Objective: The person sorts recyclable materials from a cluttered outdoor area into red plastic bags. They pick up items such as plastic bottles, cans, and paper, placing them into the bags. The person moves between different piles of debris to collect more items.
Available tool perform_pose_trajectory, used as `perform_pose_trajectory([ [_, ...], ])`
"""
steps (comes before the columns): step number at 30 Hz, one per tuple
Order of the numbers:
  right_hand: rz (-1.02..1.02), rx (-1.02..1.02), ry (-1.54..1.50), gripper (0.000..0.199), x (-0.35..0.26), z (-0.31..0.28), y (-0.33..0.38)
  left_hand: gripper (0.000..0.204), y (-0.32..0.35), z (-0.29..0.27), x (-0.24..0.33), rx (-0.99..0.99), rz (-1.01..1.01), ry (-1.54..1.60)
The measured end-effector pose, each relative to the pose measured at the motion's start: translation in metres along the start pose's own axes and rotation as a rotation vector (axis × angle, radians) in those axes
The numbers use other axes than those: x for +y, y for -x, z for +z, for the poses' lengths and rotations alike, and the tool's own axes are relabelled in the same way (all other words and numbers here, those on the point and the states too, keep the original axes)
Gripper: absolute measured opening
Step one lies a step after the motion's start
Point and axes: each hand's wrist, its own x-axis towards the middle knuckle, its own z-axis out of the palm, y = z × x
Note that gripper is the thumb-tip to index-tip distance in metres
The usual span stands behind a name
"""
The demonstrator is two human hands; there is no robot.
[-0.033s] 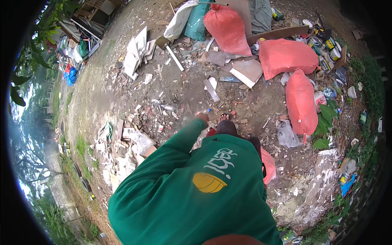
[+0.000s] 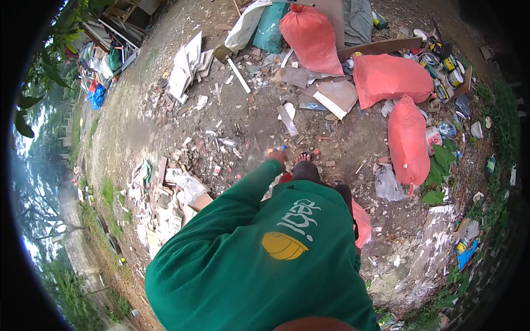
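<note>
My left hand point(image 2: 277, 158) reaches down low over the littered ground, just ahead of my bent body in its green sleeve point(image 2: 243, 185). Close beyond it lies a small blue cap point(image 2: 284, 147). My foot point(image 2: 303, 158) in an open sandal is right beside that hand. Its fingers are small and mostly turned away, so I cannot make out whether they grip anything. A bit of red material point(image 2: 285, 177) shows between sleeve and leg. My right hand is hidden behind my torso. Part of a pink sack point(image 2: 361, 225) shows by my right leg.
Full pink sacks point(image 2: 408, 140) stand and lie ahead and right, near paint cans point(image 2: 455, 77) and leafy plants point(image 2: 441, 165). A clear plastic bag point(image 2: 389, 183) lies by one. Broken boards point(image 2: 337, 98), white panels point(image 2: 185, 69) and a rubble heap point(image 2: 171, 204) spread around.
The view has shifted slightly, so the ground and sacks sit a little differently in the picture. My left hand stays low near the blue cap, moved only slightly.
</note>
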Motion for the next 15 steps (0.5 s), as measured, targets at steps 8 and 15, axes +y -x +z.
perform_pose_trajectory([
  [8,-0.333,0.115,0.241,0.016,-0.109,-0.012,-0.01,0.045,-0.026,-0.032,0.034,-0.108,-0.007,-0.204],
  [15,-0.182,-0.154,0.017,0.011,-0.116,0.0,-0.013,0.042,-0.047,-0.045,-0.019,-0.096,-0.006,-0.03],
])
